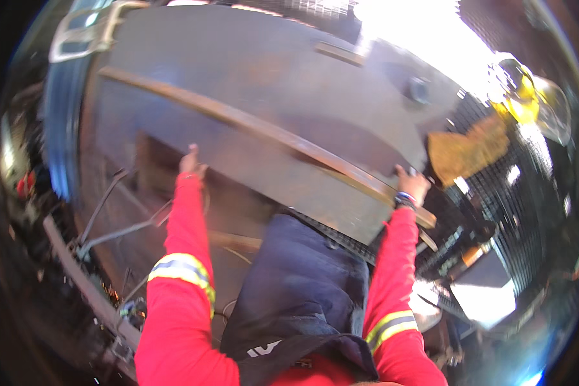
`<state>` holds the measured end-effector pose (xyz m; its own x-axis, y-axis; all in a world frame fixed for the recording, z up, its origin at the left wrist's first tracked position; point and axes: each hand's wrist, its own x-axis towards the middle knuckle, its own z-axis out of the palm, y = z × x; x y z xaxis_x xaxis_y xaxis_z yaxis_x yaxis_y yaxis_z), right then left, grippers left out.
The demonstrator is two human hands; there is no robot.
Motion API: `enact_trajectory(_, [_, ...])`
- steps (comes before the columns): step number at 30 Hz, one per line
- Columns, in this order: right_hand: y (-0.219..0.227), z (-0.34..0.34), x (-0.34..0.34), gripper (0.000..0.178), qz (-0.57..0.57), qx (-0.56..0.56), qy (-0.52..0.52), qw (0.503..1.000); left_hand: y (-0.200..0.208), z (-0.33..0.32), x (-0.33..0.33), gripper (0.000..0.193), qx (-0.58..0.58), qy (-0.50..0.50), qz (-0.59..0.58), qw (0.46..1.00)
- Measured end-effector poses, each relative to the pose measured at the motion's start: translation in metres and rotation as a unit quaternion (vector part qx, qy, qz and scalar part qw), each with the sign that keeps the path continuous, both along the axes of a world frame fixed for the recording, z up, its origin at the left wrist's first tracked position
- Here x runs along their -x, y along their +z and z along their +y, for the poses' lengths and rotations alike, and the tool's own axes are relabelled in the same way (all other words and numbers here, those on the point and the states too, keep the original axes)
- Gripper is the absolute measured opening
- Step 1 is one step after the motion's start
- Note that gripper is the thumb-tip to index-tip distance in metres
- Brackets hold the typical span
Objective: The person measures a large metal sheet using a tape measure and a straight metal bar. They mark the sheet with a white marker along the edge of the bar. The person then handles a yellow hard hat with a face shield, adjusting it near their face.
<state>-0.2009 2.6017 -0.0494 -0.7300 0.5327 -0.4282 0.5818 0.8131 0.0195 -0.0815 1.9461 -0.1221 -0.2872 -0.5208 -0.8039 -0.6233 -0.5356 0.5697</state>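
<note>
A large grey metal sheet (pixel 238 58) spreads in front of me, with a long rusty metal bar (pixel 238 120) lying across it from far left to near right. My left hand (pixel 193 164) is closed on the sheet's near edge, one finger stretched over its top; motion blurs the rest. At the right edge of the sheet, by the bar's near end, my right hand (pixel 415 185) grips the edge, with its finger undersides hidden. A short bar (pixel 341 54) and a small round dark piece (pixel 419 90) rest farther back on the sheet.
Right of the sheet lie a tan leather glove (pixel 466 151) and a yellow face shield (pixel 524 96) on black grating (pixel 495 186). Blue metal profiles (pixel 64 128) and a white frame (pixel 77 38) stand left. Thin metal rods (pixel 119 235) lie near my left forearm.
</note>
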Motion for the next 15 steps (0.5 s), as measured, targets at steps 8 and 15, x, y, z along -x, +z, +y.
enact_trajectory(8, [0.008,-0.004,0.023,0.095,0.001,0.087,-0.128,0.988,-0.074,-0.099,-0.071,0.039,0.201,-0.236,0.067,0.948])
enact_trajectory(15, [-0.009,0.052,0.014,0.059,0.075,0.245,-0.173,0.951,-0.039,-0.028,-0.032,0.049,0.048,-0.039,0.019,0.998])
